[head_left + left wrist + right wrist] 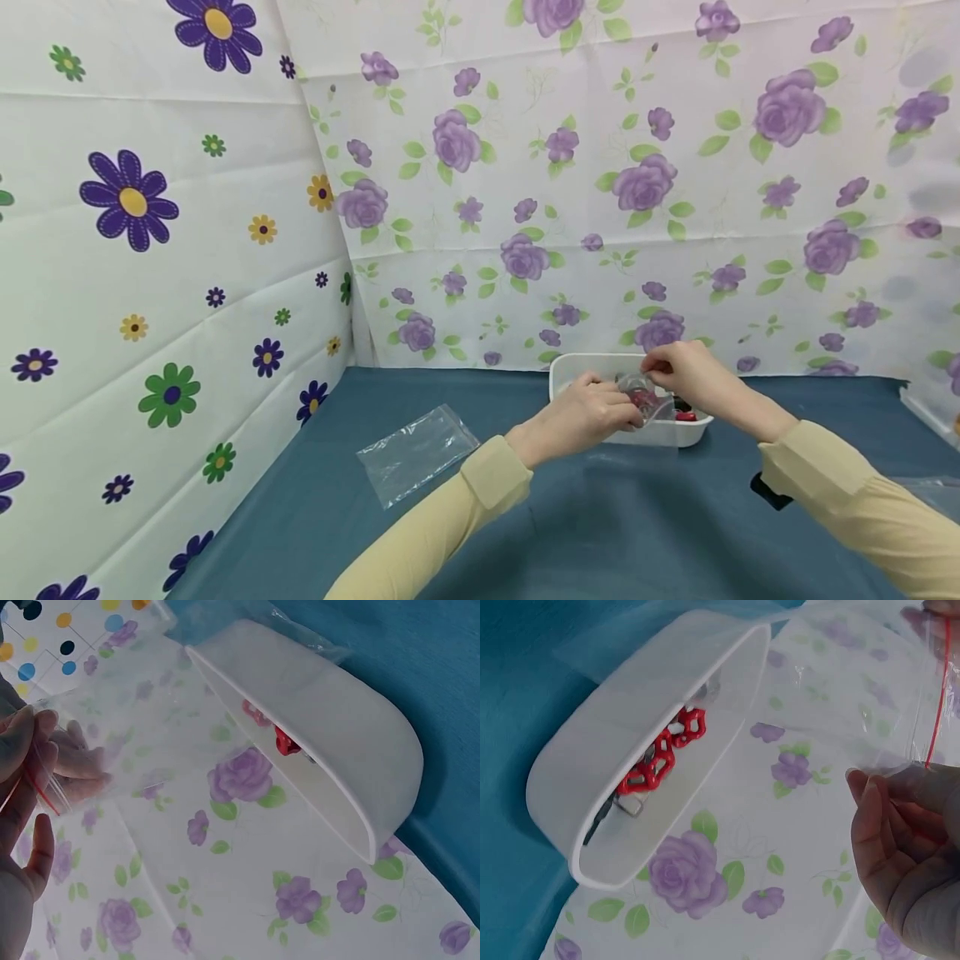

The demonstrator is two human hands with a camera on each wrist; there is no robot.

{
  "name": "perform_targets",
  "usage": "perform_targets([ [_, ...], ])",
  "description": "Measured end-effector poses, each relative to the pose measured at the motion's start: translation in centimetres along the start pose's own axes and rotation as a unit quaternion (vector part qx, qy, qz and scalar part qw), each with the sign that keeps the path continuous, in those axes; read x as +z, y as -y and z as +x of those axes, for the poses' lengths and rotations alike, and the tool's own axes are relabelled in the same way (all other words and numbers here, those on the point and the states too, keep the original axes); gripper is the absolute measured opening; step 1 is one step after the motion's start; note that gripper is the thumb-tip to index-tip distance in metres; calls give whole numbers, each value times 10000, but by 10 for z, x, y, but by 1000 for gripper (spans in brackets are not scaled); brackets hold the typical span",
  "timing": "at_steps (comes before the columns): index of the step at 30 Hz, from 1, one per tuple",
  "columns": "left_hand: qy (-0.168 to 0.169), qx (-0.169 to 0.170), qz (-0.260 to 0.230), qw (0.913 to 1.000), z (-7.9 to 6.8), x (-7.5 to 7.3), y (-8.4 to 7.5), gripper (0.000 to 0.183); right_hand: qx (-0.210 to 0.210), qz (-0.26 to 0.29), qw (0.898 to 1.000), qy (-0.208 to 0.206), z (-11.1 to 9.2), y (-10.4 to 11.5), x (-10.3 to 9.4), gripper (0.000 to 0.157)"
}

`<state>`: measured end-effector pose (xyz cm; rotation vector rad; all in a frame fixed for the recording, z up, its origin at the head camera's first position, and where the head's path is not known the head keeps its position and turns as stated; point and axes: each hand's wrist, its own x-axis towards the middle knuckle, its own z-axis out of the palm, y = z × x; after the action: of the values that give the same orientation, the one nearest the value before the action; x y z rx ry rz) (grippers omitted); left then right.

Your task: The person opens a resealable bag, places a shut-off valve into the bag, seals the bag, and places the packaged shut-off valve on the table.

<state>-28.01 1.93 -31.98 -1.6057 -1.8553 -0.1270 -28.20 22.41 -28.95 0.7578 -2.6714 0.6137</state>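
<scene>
Between my two hands a clear zip bag (855, 712) with a red zip line (939, 690) is held up over a white basin (592, 742). My left hand (585, 417) grips the bag's mouth on one side; in the left wrist view some fingers show through the plastic. On the other side my right hand (693, 375) pinches the mouth's edge between thumb and forefinger. I see nothing inside the bag. Red wavy-rimmed pieces like valve handwheels (660, 757) lie in the basin, with a dark thin piece (598, 820) and a bent metal wire (632, 806).
Another clear plastic bag (418, 454) lies flat on the blue-covered table (525, 533), left of the basin. More clear plastic (930, 493) shows at the right edge. Below the right sleeve is a small black item (770, 492). Flowered cloth walls (487, 317) stand behind and left.
</scene>
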Motion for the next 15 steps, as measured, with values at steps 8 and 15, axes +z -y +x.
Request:
perform_targets([
  [8, -26, 130, -515, 9986, 1, 1, -6, 7, 125, -38, 9996, -238, 1, 0, -2, 14],
  [15, 66, -20, -557, 9984, -1, 1, -8, 10, 164, -13, 9997, -183, -3, 1, -1, 12],
])
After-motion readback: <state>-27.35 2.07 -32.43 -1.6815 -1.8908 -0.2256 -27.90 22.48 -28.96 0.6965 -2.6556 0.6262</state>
